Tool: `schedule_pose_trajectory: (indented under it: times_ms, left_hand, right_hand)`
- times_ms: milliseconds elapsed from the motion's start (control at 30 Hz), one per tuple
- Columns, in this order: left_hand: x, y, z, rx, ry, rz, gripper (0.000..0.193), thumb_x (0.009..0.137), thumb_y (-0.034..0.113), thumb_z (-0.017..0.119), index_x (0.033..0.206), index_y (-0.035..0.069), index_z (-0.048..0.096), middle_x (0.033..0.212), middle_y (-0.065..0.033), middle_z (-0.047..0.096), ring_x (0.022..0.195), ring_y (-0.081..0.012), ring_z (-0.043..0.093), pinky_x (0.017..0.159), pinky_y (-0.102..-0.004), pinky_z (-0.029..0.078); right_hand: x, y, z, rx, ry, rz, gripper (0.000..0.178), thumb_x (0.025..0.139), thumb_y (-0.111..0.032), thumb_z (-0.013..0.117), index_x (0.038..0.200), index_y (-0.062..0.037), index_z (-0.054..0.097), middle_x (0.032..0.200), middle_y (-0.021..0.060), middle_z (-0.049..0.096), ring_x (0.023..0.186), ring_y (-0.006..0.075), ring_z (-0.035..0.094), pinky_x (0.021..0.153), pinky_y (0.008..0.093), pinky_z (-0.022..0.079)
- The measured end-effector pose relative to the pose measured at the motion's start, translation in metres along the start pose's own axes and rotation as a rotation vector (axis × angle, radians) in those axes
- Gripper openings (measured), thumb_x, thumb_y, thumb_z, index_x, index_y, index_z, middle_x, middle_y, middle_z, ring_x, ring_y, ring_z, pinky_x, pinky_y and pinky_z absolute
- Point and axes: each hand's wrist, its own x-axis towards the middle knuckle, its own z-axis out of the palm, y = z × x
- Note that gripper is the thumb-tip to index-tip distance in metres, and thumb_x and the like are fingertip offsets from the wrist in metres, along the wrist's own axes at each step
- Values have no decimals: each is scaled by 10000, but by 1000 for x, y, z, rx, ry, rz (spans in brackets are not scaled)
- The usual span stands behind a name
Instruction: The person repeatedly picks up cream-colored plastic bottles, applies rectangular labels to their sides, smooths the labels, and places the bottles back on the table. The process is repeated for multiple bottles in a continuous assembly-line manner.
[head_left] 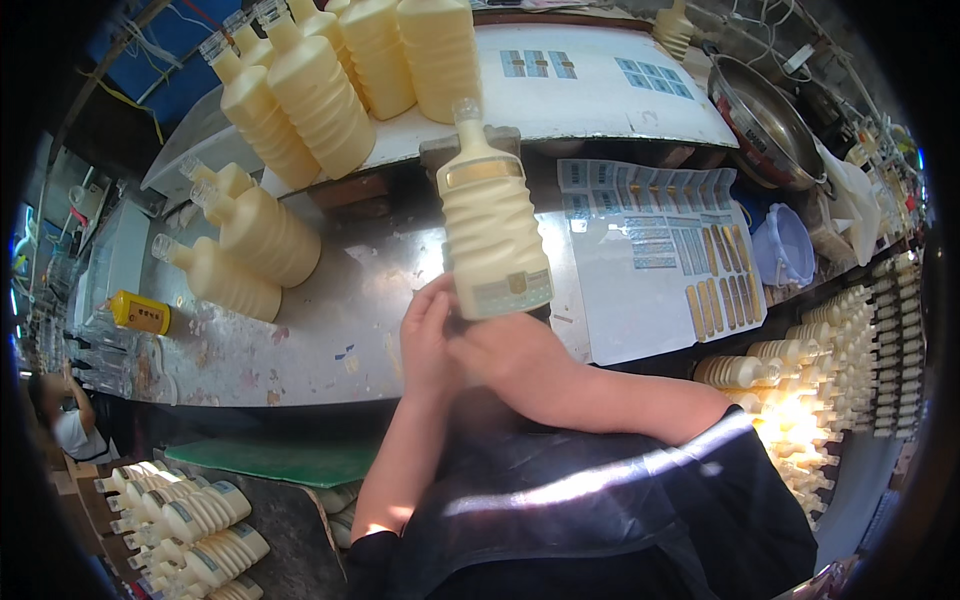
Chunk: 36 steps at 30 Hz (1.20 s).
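Observation:
A cream-coloured ribbed bottle [495, 225] with a clear neck lies tilted in front of me, its neck pointing away. It bears a gold band label near the shoulder and a pale label with a gold emblem near the base. My left hand [430, 325] is closed, its bent fingers at the bottle's lower left edge. My right hand [515, 350] crosses beneath the bottle's base, wrist bent; its fingers are hidden behind the bottle and the left hand. A dark block-like rest [430, 155] shows behind the bottle's shoulder.
Label sheets [650, 190] and gold strips [725, 275] lie on a white board [630, 320] at right. Similar bottles [315, 95] stand on the raised back shelf [600, 110] and at left. A yellow container [140, 313], blue bucket [783, 245] and metal pan [765, 120] flank the metal table [300, 365].

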Motion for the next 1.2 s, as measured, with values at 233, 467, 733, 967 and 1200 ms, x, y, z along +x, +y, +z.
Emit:
schedule_pose_trajectory:
  times_ms: [233,467,733,967,1200]
  left_hand:
    - [-9,5,22,187,-6,184,415,1064,241,537,1393,-12,533,1226,-91,587,1164,-191,523,1087,-355,381]
    - [3,-19,28,986,163,430,620,950,305,627,1437,-31,442,1355,-230,514,1309,-379,426,1151,-488,306]
    - [7,-27,15,724,40,356,540,1018,254,449,1472,-37,425,1453,-227,405,1392,-362,361,1204,-440,263]
    - [2,-15,-14,1102,-183,624,592,989,320,634,1457,-5,473,1431,-194,485,1377,-308,423,1176,-392,302]
    - [-2,9,9,1116,-35,797,690,666,79,918,1299,31,648,1202,-94,606,1174,-324,544,1036,-413,438]
  right_hand:
    - [-8,30,-47,-31,427,596,207,922,-184,717,1066,-63,632,713,150,698,625,361,696,589,430,553]
    - [-23,28,-36,166,294,686,277,949,-181,650,1181,-81,537,664,156,664,587,341,669,562,434,503]
    - [-65,80,8,744,496,943,243,994,-204,617,1200,-81,578,686,73,630,630,124,572,598,318,460]
    - [-60,88,-14,853,583,869,259,1032,-126,597,1274,-54,539,896,32,681,778,66,603,689,238,488]
    - [-75,94,-12,1146,502,933,169,1001,-93,585,1080,-24,717,1004,18,701,919,102,626,832,264,508]
